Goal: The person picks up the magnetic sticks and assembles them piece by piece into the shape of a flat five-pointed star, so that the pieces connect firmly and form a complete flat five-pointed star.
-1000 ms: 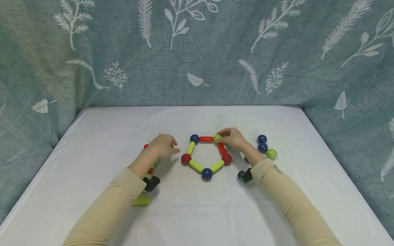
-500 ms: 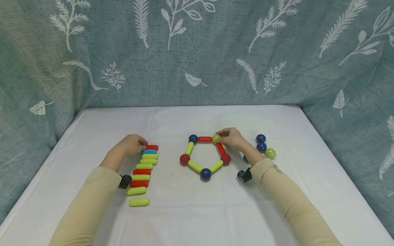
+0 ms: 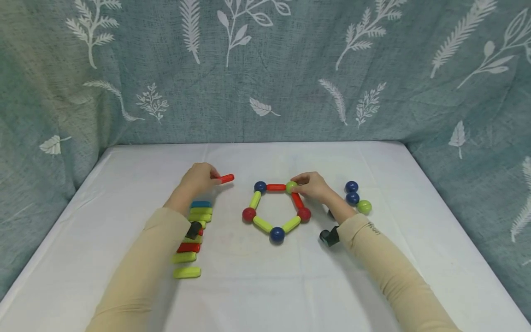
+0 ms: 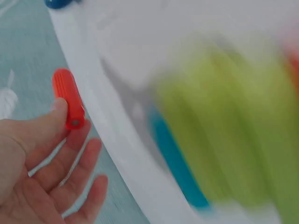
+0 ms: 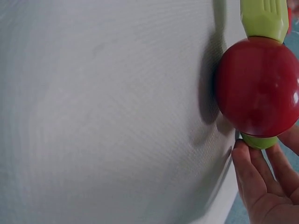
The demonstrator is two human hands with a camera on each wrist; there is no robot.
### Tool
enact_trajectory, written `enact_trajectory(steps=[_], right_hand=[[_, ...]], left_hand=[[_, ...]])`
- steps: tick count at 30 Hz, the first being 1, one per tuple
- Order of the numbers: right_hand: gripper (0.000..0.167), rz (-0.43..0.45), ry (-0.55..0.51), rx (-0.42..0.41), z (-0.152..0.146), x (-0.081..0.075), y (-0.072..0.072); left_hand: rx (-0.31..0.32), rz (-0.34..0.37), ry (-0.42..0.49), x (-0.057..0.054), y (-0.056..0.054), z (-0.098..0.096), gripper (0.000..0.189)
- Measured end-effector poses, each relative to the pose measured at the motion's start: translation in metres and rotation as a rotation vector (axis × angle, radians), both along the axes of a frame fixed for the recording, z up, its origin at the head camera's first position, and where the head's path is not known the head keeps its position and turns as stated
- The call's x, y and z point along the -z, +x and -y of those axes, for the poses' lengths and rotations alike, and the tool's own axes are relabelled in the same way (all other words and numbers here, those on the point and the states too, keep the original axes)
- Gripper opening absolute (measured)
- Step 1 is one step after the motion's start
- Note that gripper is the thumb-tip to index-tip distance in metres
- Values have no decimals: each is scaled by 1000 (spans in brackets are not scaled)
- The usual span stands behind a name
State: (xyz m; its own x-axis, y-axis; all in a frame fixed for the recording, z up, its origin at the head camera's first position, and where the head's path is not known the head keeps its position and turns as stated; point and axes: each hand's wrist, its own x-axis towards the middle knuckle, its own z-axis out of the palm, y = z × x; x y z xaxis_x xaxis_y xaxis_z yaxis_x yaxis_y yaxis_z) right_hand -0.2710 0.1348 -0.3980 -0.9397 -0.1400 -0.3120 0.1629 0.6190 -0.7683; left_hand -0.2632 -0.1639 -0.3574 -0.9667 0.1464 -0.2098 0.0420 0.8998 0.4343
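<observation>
My left hand point(image 3: 199, 179) pinches a red magnetic rod point(image 3: 226, 178) between thumb and fingers, held out over the table left of a five-sided ring. In the left wrist view a small dark dot shows on the end of the red rod point(image 4: 69, 99). The ring is made of balls joined by rods. At its far right corner my right hand point(image 3: 314, 186) holds the green ball point(image 3: 291, 186) between thumb and fingers. A red rod point(image 3: 276, 187) links that ball to a blue ball point(image 3: 260, 186). In the right wrist view a red ball point(image 5: 258, 87) partly hides the right hand.
On the left, a column of rods lies partly under the left forearm, with a blue rod point(image 3: 201, 204) at its far end and a green rod point(image 3: 187, 272) nearest. Right of the right hand are two blue balls point(image 3: 352, 198) and a loose green ball point(image 3: 364, 206).
My left hand went from beside the ring to the column's far end, took the red rod there and carried it up and rightward. The right hand stays on the green ball.
</observation>
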Motion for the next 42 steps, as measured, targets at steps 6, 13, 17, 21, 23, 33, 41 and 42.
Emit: enact_trajectory(steps=[6, 13, 17, 21, 23, 33, 41, 42], right_hand=[[37, 4, -3, 6, 0, 1, 0], [37, 3, 23, 8, 5, -1, 0], [36, 10, 32, 20, 5, -1, -1], [36, 10, 34, 25, 4, -1, -1], [36, 6, 37, 20, 4, 0, -2], [41, -6, 34, -47, 2, -1, 1], [49, -104, 158, -140, -16, -12, 27], [46, -110, 170, -149, -18, -12, 32]], left_hand=[[-138, 25, 83, 5, -15, -59, 28], [-253, 78, 146, 15, -20, -95, 29], [-270, 76, 115, 18, -20, -103, 28], [-261, 76, 81, 18, -21, -105, 26], [-249, 77, 69, 18, -21, -107, 25], [-188, 80, 95, 19, -18, -107, 33], [-49, 63, 168, 18, -10, -99, 30], [-19, 53, 162, 18, -9, -97, 29]])
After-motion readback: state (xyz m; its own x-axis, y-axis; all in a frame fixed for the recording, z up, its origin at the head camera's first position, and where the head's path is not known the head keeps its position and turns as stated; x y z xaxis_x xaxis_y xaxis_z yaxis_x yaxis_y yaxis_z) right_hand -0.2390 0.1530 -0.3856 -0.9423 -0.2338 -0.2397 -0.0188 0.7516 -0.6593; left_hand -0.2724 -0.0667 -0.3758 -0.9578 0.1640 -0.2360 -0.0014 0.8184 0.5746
